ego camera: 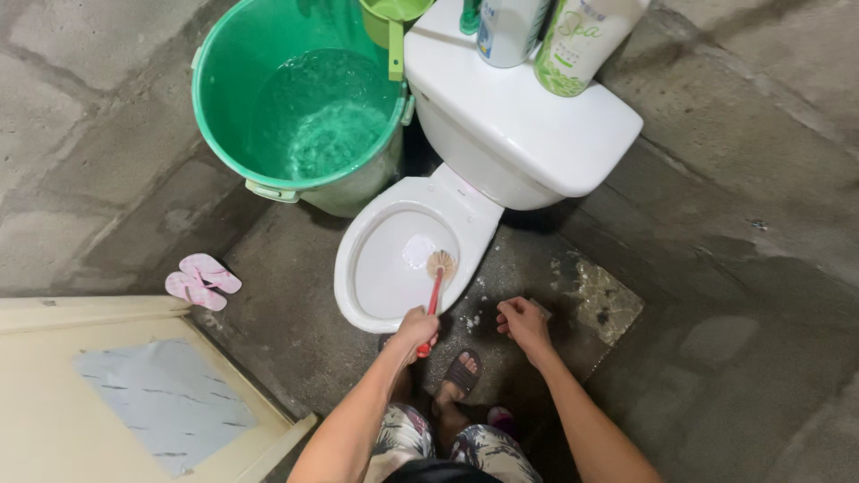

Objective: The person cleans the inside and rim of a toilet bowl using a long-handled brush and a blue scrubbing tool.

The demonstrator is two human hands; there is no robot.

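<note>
Down on the floor (295, 313), going left to right: a pair of pink slippers (202, 280) lies by the cream door (54, 394), well apart from me. Beyond them stands a green bucket (224, 98) of water, touching or almost touching the toilet, with a green dipper (394, 22) hooked at its rim.

Next comes the white bowl (353, 268), and that is where my brush (436, 286) works. My left hand (417, 327) is closed around the red handle at its near end, fingers wrapped tight. The brush's long axis runs from my fist up and slightly right, away from me; the bristle head points into the bowl and rests against the inner wall near the right rim, beside a patch of white foam. The handle leans steeply, head lower than the grip as far as I can judge.

To scrub well, I think I should keep the grip low on the handle and firm, press the bristles flat against the porcelain, and work along the curve of the wall and under the rim, so that nothing splashes toward my sandalled foot (462, 376) just below.

My right hand (523, 324) hovers over the wet floor beside the bowl, fingers curled in a loose fist; I cannot tell whether it holds anything. Behind, two bottles (546, 31) stand on the tank (528, 116).
</note>
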